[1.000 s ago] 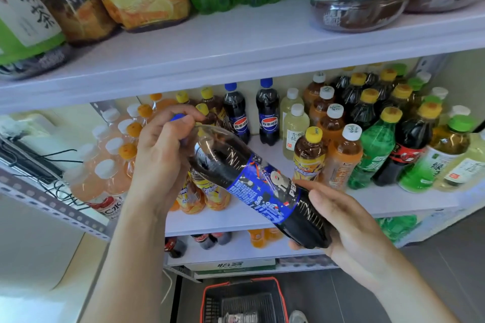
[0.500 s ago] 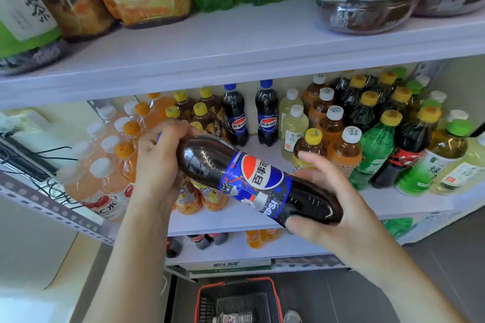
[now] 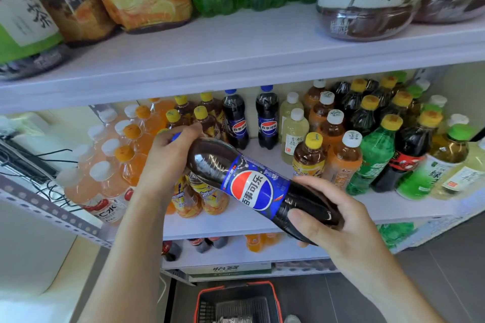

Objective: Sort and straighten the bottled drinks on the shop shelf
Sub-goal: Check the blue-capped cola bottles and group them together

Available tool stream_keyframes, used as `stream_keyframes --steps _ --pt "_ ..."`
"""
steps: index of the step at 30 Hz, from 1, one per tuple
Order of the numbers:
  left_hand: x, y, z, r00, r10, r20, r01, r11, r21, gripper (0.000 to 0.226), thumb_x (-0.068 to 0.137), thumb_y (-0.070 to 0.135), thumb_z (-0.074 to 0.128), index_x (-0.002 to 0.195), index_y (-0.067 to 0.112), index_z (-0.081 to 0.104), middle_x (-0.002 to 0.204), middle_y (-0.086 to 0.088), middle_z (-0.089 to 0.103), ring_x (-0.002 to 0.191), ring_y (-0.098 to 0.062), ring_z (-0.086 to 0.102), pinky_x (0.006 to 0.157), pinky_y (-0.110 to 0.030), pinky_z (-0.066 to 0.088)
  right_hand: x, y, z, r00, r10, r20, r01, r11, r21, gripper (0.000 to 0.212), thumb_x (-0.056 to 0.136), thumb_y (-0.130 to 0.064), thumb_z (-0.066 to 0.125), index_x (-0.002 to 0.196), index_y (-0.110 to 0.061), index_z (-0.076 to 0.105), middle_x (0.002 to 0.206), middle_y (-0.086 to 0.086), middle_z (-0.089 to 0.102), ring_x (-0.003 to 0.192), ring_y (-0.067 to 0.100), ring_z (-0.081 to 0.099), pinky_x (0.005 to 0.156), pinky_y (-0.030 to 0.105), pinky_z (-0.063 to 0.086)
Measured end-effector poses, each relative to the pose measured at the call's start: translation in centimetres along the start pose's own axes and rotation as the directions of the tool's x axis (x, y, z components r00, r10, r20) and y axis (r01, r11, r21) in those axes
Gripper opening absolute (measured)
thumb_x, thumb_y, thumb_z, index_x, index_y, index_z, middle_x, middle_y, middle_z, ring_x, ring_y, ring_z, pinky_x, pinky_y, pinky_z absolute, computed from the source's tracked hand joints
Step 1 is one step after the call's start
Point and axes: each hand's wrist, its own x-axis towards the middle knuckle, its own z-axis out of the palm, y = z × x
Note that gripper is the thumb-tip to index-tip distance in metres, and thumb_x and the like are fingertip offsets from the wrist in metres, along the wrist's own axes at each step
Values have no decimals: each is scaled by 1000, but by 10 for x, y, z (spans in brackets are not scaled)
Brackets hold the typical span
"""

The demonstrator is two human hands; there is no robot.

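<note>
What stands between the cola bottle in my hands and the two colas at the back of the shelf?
Nothing visible. The held cola bottle faces a bare strip of shelf leading to the two colas.

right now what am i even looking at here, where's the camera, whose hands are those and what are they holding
There is no machine here. A person works with two bare hands, and the one picture comes from a wide-angle camera worn on their head, looking forward and down.

The left hand grips the cap end of a cola bottle and the right hand grips its base. The bottle lies tilted in the air in front of the middle shelf.

Small drinks stand on that shelf: orange drinks on the left, two matching colas at the back, and teas and green bottles on the right. Large bottles stand on the upper shelf. A red basket sits on the floor below.
</note>
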Motion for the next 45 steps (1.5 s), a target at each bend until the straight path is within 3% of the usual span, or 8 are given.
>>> stream_keyframes --steps 11,16,20,25,29,34,38,45 --pt "-2 0 3 999 -37 24 37 999 -5 30 91 38 62 64 33 72 62 3 66 60 -10 63 67 -32 55 0 7 -4 1000 -8 5 8 997 -82 49 67 -50 76 114 -40 64 110 -11 70 101 11 68 76 31 60" --pt "-7 -1 -2 983 -22 181 56 981 -185 17 94 27 61 83 21 72 74 0 73 64 -10 69 51 -16 51 1 1 -4 970 241 35 -242 938 249 32 74 -37 75 105 -27 73 97 13 72 71 23 70 49 32 53" --pt "-10 -6 -3 978 37 204 -8 990 -143 16 95 32 59 89 20 68 69 3 70 59 -7 67 48 -13 48 9 23 -20 933 280 225 -341 885 317 35 100 -16 48 132 -4 53 83 22 54 36 4 59 38 13 47" --pt "-9 -11 -9 998 57 14 -58 989 137 36 91 56 56 81 23 67 75 -16 67 68 -19 64 65 -33 54 -2 16 -21 894 203 399 -382 810 444 59 78 -6 75 127 -32 54 124 18 64 87 43 69 45 29 55" --pt "-12 -5 -15 988 154 23 -156 967 200 40 91 51 56 77 14 60 59 -1 50 52 -9 47 50 -24 43 1 19 -15 901 298 316 -426 749 507 57 63 -35 89 114 -26 69 111 18 71 66 34 72 38 23 50" --pt "-24 5 -36 868 256 425 -161 955 -247 27 85 32 59 109 20 64 66 2 36 55 -13 30 46 -22 21 11 25 -16 775 518 362 -632 642 434 73 71 -72 49 102 -13 77 93 31 70 60 31 72 39 24 50" --pt "-33 18 -30 873 336 354 -322 941 -100 23 83 42 63 104 32 68 77 4 52 65 -23 37 57 -25 38 17 36 -10 790 532 307 -594 538 598 61 72 -64 60 103 -14 77 114 25 69 92 36 72 51 33 60" --pt "-32 34 -6 841 512 175 -536 746 395 33 84 65 46 82 32 54 64 19 54 57 -5 47 52 -16 37 18 51 -3 818 499 286 -534 474 700 48 81 -51 61 108 -14 76 104 18 71 62 28 71 38 22 53"
